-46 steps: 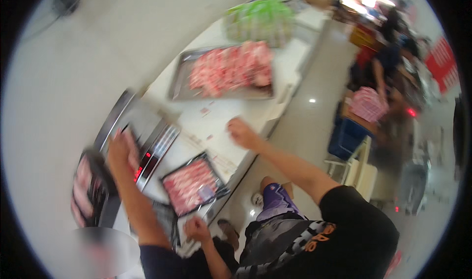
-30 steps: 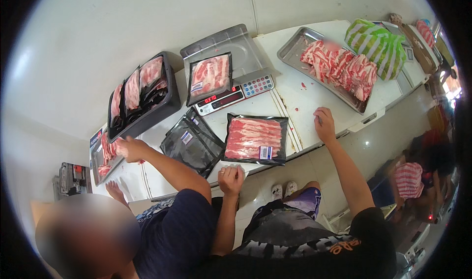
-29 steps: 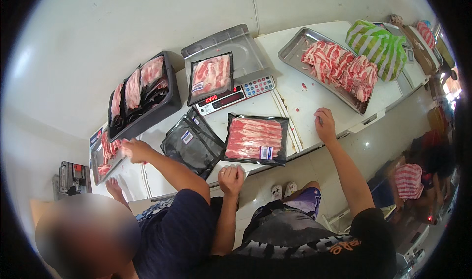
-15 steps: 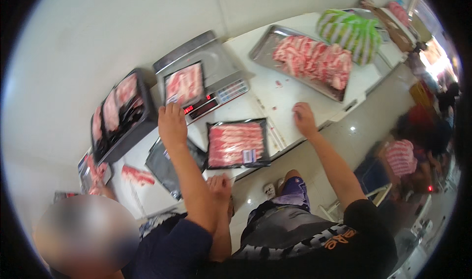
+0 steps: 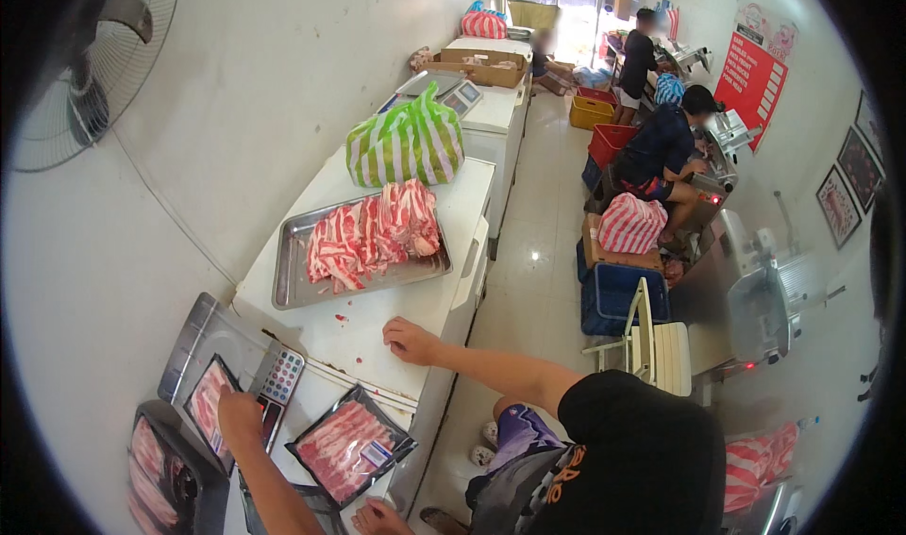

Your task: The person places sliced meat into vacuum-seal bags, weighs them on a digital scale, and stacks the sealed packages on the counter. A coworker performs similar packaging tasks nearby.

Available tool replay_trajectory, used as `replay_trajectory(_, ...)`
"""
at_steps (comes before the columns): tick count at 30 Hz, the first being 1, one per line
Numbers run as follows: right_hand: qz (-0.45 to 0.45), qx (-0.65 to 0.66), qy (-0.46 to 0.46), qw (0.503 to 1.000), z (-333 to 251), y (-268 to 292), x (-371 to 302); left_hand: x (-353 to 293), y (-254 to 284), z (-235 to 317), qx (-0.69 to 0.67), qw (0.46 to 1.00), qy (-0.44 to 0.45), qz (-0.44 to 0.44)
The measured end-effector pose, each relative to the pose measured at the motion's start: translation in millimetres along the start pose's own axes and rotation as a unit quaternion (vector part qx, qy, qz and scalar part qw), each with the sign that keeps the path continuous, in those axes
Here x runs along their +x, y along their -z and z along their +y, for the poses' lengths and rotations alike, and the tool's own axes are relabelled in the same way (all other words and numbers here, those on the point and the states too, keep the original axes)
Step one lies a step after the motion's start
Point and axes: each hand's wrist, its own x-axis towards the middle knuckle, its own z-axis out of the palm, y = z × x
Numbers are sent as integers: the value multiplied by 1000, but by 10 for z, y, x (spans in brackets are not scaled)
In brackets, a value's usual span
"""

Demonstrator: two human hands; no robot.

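My right hand (image 5: 412, 340) rests on the white worktop (image 5: 377, 365), fingers loosely bent, nothing visible in it. At the lower edge my left hand (image 5: 380, 518) is partly cut off. Its fingers bend loosely beside the black tray of sliced meat (image 5: 344, 445), which is wrapped in clear film and bears a white label. A co-worker's hand (image 5: 241, 417) touches another wrapped tray of meat (image 5: 209, 398) on the digital scale (image 5: 212, 327). Past my right hand lies a metal tray (image 5: 293, 290) with a heap of raw meat strips (image 5: 373, 233).
A green-and-white striped bag (image 5: 406, 143) stands behind the metal tray. At lower left is a dark bin (image 5: 212, 497) of packed meat. Across the aisle are a folding chair (image 5: 661, 351), a blue crate (image 5: 618, 299) and slicing machines (image 5: 746, 290). A wall fan (image 5: 90, 73) hangs at left.
My view has swung to the right and up, bringing the aisle and far workers into sight. The co-worker's hand stays at the tray on the scale. My right hand remains on the worktop.
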Motion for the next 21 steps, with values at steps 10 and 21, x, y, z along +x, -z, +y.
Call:
replay_trajectory(10,24,-9,-7,1000,28,-55,-53,-2126,759,2682,-141,915,364,101)
replay_trajectory(21,16,7,-1,1000,-37,-39,28,-2129,940,2881,-135,905,394,87)
